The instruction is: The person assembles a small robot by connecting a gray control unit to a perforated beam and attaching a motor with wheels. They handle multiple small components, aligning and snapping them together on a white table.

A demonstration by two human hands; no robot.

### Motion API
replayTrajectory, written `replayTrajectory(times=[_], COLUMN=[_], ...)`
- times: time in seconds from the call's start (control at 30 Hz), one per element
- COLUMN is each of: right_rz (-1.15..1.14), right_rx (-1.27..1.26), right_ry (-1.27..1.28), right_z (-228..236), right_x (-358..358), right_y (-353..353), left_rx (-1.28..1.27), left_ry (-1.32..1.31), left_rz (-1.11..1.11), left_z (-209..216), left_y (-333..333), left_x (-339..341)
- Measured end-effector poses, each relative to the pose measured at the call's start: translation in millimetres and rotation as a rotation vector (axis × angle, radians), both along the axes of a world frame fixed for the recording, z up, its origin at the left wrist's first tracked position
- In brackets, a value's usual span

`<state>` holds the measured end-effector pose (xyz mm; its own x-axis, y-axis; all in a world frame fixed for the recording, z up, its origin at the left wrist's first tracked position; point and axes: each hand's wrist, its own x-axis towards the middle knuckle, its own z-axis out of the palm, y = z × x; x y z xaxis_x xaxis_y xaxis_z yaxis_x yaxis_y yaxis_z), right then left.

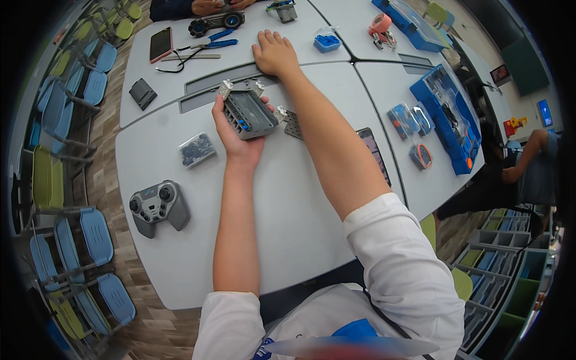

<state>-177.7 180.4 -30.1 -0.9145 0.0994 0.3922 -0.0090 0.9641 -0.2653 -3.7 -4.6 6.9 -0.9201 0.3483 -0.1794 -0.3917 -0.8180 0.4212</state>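
Note:
My left hand (245, 147) is wrapped round a grey boxy electronic module (252, 113), with perforated metal brackets (225, 89) at its far corners and small blue pegs along one side. The right arm reaches forward past it. My right hand (275, 54) lies palm down on the far table, its fingers stretched out and nothing in them. A dark perforated plate (293, 125) shows beside the module, partly covered by my right forearm. To the left of my left hand is a clear box of dark small parts (196, 149).
A grey game-style controller (159, 207) lies at the near left. Pliers (221, 41), a red-edged phone (161, 44) and a wheeled build (216, 23) are farther off, near another person's hands (207, 6). A blue parts case (447, 114) stands to the right.

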Motion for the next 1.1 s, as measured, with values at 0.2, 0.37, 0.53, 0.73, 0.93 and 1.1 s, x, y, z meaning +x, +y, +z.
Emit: replayTrajectory(times=[0.2, 0.37, 0.53, 0.73, 0.93, 1.1], right_rz=[-0.015, 0.019, 0.04, 0.014, 0.035, 0.029], right_rx=[0.008, -0.041, -0.072, -0.011, -0.009, -0.004], right_ry=[-0.064, -0.029, -0.036, -0.032, 0.031, 0.022], right_z=[3, 3, 4, 5, 3, -1], right_x=[14, 53, 76, 78, 75, 73], right_y=[-2, -4, -4, -7, -4, -3], left_rx=[-0.013, -0.069, -0.093, -0.102, -0.077, -0.047], left_ry=[0.015, -0.026, 0.002, -0.013, 0.007, 0.008], left_rz=[-0.01, 0.014, 0.017, -0.008, 0.001, -0.009], left_z=[-3, 4, 4, 3, 4, 2], left_y=[1, 2, 3, -2, 0, -1], left_x=[-5, -5, -3, -2, 0, 1])
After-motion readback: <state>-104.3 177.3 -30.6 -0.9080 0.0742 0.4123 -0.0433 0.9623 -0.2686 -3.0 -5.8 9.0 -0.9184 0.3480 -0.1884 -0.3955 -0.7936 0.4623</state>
